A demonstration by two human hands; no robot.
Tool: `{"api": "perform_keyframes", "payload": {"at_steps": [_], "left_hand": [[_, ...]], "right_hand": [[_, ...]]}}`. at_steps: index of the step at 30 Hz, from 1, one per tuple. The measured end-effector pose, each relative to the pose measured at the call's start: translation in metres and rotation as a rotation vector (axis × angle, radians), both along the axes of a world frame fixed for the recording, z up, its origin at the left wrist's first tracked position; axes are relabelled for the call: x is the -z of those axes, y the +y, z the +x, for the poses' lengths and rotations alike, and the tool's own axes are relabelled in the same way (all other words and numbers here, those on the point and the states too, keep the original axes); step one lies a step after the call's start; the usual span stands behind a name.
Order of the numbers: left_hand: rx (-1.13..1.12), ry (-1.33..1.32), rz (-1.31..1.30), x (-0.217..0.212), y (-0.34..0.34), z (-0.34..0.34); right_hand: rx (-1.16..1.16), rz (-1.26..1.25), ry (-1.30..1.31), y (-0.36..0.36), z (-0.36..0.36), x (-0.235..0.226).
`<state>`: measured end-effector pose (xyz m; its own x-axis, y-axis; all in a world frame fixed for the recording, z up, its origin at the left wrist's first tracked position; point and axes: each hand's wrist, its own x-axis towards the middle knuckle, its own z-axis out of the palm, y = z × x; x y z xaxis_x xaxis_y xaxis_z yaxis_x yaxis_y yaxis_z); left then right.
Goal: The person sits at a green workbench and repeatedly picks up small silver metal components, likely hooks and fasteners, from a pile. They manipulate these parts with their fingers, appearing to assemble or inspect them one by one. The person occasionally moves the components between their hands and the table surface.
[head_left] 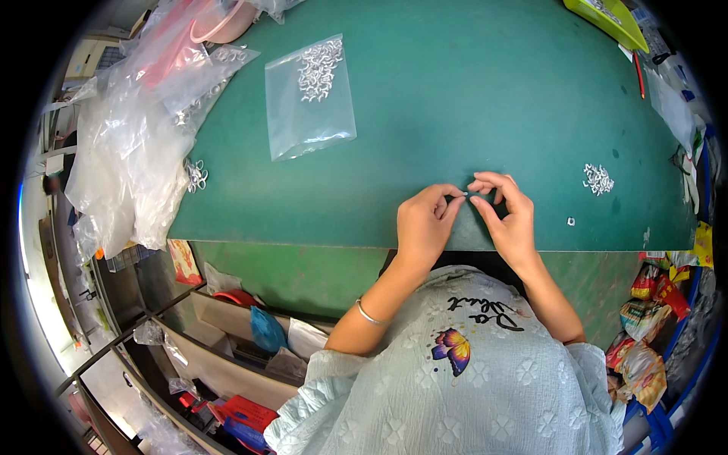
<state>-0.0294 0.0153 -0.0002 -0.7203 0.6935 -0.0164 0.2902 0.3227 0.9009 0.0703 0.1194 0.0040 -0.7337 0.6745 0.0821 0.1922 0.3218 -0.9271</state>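
Note:
My left hand (426, 220) is closed in a pinch near the table's front edge. A tiny silvery metal piece (465, 194) shows at its fingertips; its exact shape is too small to make out. Facing it, my right hand (509, 216) has its thumb and forefinger apart beside that piece, with nothing visible between them. To the right lies a small heap of silvery metal pieces (598, 180). One single squarish metal piece (571, 221) rests nearer the edge. Farther off, a clear plastic bag (311, 125) lies flat, with many curved silvery pieces (319, 70) at its far end.
Large clear plastic bags (129, 159) cover the table's left side, next to some silvery rings (196, 176). A pink basin (224, 24) stands behind them. At the far right are a yellow-green tray (610, 23) and a red pen (639, 76). Open drawers (243, 345) sit below left.

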Motion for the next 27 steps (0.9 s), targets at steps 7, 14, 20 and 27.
{"api": "perform_keyframes", "payload": {"at_steps": [7, 14, 20, 27], "left_hand": [[0.001, -0.581, 0.313, -0.023, -0.007, 0.002], [0.021, -0.505, 0.366, -0.043, -0.012, 0.007], [0.056, -0.494, 0.324, -0.054, -0.015, 0.008], [0.078, -0.779, 0.301, -0.052, -0.019, 0.01]], "right_hand": [[-0.038, -0.113, 0.233, -0.003, 0.008, -0.024], [-0.05, -0.024, 0.333, -0.008, 0.012, -0.044], [-0.059, -0.139, 0.365, -0.011, 0.014, -0.05], [-0.06, -0.467, 0.375, -0.013, 0.019, -0.058]]}}
